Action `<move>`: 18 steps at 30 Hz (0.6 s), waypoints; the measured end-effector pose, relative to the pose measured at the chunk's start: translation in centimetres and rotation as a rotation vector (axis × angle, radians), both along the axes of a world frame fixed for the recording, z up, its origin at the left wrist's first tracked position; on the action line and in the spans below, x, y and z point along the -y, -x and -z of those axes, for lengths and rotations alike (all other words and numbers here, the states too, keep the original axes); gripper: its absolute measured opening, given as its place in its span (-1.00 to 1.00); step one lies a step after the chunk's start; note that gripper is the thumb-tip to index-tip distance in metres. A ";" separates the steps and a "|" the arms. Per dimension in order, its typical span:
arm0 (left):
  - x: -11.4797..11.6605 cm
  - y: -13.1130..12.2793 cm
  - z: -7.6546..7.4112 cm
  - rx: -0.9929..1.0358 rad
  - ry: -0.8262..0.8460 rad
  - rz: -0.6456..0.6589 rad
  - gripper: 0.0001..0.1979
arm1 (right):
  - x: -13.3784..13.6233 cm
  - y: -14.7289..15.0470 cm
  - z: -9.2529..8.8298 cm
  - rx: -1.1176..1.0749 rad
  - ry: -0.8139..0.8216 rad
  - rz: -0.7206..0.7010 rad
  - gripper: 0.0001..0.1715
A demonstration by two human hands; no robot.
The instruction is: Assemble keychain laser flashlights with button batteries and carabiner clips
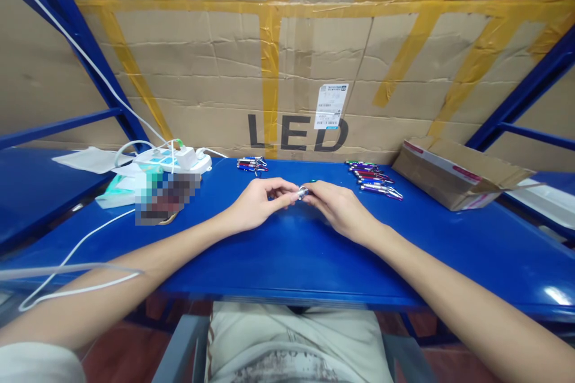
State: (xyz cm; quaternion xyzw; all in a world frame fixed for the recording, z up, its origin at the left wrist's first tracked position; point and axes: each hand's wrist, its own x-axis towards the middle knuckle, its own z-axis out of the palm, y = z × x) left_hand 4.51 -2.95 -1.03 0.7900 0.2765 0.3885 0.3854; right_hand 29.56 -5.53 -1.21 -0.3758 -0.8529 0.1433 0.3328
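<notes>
Above the middle of the blue table, my left hand (265, 200) and my right hand (339, 206) meet at the fingertips. Between them they pinch a small shiny keychain penlight (302, 193); fingers hide most of it. A bit of green shows just behind my right fingers. To the right lies a row of similar penlights (371, 182) in green, purple, red, blue and silver, with carabiner clips at their right ends. A smaller group of penlights (251, 164) rests beyond my left hand, near the cardboard.
An open cardboard box (442, 176) stands at the right. On the left are a white power strip (203, 163) with cables, a pixelated phone-like object (168, 200) and a pale green plastic packet (117, 191). A taped cardboard wall (202, 84) closes off the back of the blue table (287, 263).
</notes>
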 end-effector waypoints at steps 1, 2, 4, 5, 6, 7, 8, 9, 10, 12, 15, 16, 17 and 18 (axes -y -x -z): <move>0.0 0.0 0.0 0.007 0.010 0.003 -0.64 | 0.0 0.1 0.1 0.011 -0.022 0.004 -0.68; -0.1 0.0 0.1 0.016 0.022 0.007 -0.63 | 0.1 0.1 0.2 0.026 -0.040 0.007 -0.67; -0.1 0.0 0.1 0.036 0.053 0.016 -0.60 | 0.1 0.2 0.2 0.071 -0.072 0.006 -0.67; -0.2 -0.1 0.1 0.044 0.066 0.022 -0.59 | 0.1 0.2 0.2 0.097 -0.083 0.002 -0.67; -0.2 -0.1 0.2 0.047 0.077 0.027 -0.58 | 0.1 0.2 0.2 0.121 -0.092 -0.003 -0.67; -0.1 -0.1 0.2 0.046 0.083 0.029 -0.57 | 0.1 0.2 0.1 0.137 -0.103 -0.010 -0.68; -0.1 -0.1 0.2 0.042 0.087 0.028 -0.56 | 0.1 0.2 0.0 0.149 -0.116 -0.018 -0.68; -0.1 -0.1 0.1 0.035 0.091 0.026 -0.56 | 0.1 0.1 0.0 0.161 -0.133 -0.025 -0.70; 0.0 -0.1 0.1 0.029 0.095 0.023 -0.55 | 0.1 0.1 -0.1 0.173 -0.153 -0.030 -0.71; 0.1 -0.1 0.1 0.022 0.104 0.021 -0.53 | 0.1 0.0 -0.1 0.200 -0.196 -0.034 -0.72; 0.2 -0.1 0.1 0.020 0.105 0.026 -0.55 | 0.1 0.0 -0.1 0.212 -0.224 -0.042 -0.72; 0.2 -0.1 0.1 0.020 0.100 0.027 -0.57 | 0.1 0.0 -0.1 0.204 -0.218 -0.043 -0.72; 0.2 -0.1 0.1 0.018 0.091 0.028 -0.58 | 0.1 -0.1 -0.1 0.193 -0.205 -0.044 -0.72; 0.2 -0.1 0.1 0.015 0.079 0.028 -0.60 | 0.1 -0.1 -0.1 0.181 -0.188 -0.044 -0.72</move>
